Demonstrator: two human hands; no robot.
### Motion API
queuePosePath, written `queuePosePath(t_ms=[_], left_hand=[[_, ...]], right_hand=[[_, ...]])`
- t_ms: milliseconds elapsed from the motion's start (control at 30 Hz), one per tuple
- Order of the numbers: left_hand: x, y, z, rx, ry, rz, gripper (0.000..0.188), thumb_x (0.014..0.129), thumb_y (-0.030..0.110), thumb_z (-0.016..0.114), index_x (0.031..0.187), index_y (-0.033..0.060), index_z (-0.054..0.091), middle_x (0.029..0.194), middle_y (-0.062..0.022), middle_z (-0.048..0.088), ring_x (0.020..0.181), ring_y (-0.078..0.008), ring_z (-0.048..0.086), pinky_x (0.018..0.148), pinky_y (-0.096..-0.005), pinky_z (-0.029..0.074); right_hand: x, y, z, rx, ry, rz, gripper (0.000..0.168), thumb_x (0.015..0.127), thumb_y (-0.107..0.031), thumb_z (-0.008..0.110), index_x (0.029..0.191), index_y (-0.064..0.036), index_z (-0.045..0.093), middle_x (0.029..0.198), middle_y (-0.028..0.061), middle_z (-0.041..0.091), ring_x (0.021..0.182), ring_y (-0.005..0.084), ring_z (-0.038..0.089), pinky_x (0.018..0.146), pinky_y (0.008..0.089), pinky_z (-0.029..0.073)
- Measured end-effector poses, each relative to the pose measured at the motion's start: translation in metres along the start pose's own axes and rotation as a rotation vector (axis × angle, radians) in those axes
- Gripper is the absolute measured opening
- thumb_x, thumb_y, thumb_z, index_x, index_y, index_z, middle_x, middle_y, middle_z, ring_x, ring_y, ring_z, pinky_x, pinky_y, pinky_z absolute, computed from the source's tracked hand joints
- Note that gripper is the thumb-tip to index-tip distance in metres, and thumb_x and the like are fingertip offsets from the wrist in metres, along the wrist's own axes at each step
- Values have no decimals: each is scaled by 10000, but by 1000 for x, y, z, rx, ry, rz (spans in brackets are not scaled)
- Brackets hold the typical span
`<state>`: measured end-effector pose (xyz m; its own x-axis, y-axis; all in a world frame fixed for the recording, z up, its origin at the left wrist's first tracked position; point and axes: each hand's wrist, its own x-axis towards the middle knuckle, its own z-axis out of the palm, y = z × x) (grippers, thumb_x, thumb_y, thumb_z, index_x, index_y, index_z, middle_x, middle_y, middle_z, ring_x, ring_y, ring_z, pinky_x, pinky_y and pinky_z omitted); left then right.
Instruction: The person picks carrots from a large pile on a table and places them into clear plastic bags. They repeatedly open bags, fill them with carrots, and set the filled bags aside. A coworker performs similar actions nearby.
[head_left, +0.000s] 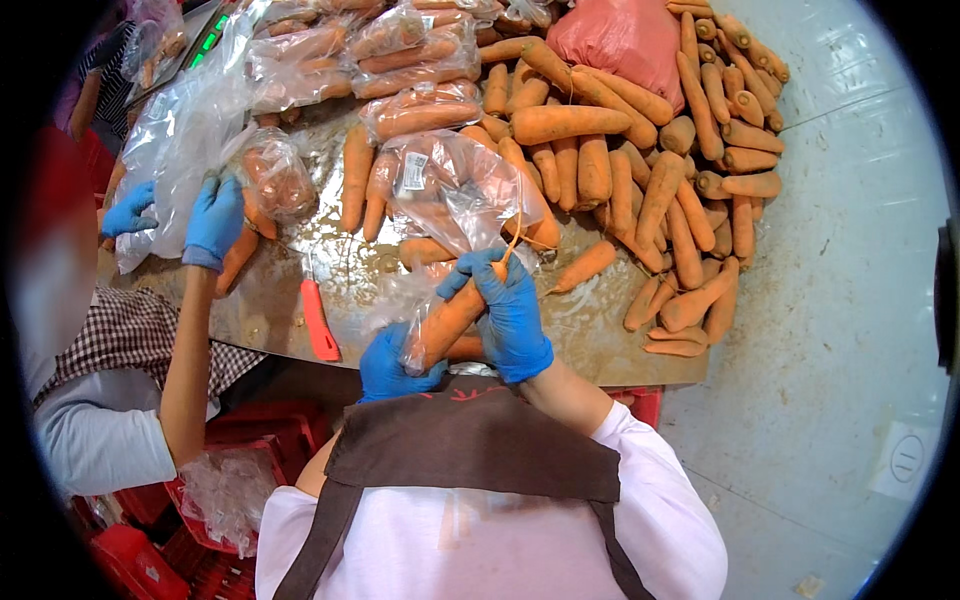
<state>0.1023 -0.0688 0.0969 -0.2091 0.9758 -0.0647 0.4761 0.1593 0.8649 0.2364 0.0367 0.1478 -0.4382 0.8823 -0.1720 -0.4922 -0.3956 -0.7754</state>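
Observation:
Both my hands wear blue gloves, close to my chest at the table's near edge. My left hand (394, 366) holds the thick end of a carrot (450, 322) through a clear plastic bag (415, 352). The fingers of my right hand (510, 315) are closed around the carrot's thin end, where a long root sticks up. Just beyond lies a filled clear bag of carrots (450, 184) with a printed label. To the left, a red-handled utility knife (319, 319) rests on the table. A single carrot (585, 266) lies to the right of my hands.
A big pile of loose carrots (660, 195) covers the table's right side, with a red plastic sack (622, 45) behind. Filled bags (416, 56) are stacked at the back. At left, a co-worker's gloved hands (214, 217) handle clear bags (176, 165). Red crates (277, 427) stand below the table.

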Motion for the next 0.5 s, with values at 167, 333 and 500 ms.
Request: queuePosePath(t_ms=[167,333,500], left_hand=[[7,-2,-14,-524,-253,-90,506,627,159,759,1060,14,541,986,-117,606,890,-196,585,781,-330,465],[6,7,-23,-713,-397,-285,573,661,126,745,1159,-3,493,1088,-96,576,969,-150,536,837,-312,437],[7,4,-24,-794,-425,-320,605,658,123,748,1184,-2,478,1106,-94,570,987,-143,527,854,-306,428]], right_hand=[[-7,-12,12,7,-60,-5,340,861,-114,556,1171,-43,433,985,95,542,925,174,535,824,302,457],[-12,-14,18,-93,-99,-51,469,840,-141,584,1242,-20,375,1017,103,533,967,193,521,853,316,452],[-15,-13,19,-88,-109,-65,440,846,-144,577,1226,-16,395,1018,102,531,961,193,520,853,331,448]])
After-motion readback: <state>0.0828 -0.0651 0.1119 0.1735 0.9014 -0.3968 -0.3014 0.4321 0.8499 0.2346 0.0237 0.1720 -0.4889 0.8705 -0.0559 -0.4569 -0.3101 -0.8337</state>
